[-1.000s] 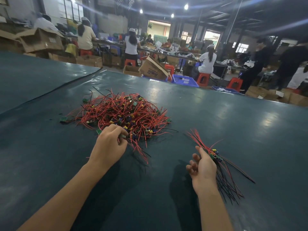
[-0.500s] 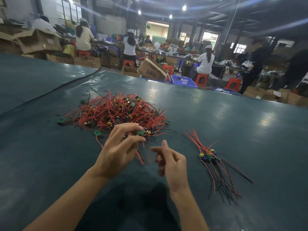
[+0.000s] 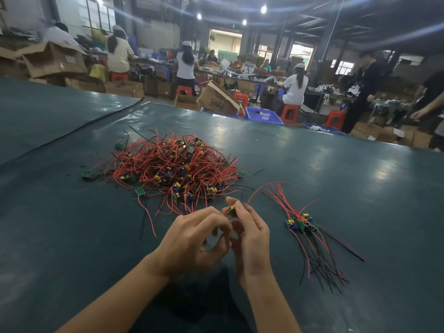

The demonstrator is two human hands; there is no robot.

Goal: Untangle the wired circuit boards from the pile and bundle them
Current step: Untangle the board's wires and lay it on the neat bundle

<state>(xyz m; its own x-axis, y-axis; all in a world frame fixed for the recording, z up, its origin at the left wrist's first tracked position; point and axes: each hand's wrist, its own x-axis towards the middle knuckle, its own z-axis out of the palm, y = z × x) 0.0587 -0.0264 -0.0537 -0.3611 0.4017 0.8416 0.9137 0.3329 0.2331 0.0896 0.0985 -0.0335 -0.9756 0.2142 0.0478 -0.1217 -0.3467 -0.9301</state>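
Red-wired circuit board pinched by right hand, just nearside of pile. Left hand curled alongside, grip impossible to tell. Bundle lying rightward on tabletop, wires running far-to-near; probably goes there next, right hand nearer.

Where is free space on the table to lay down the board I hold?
Bare table lies right of the sorted bundle, and also below the pile, left of the left hand. Crowded: the narrow strip between the right hand, with its board, and that bundle.
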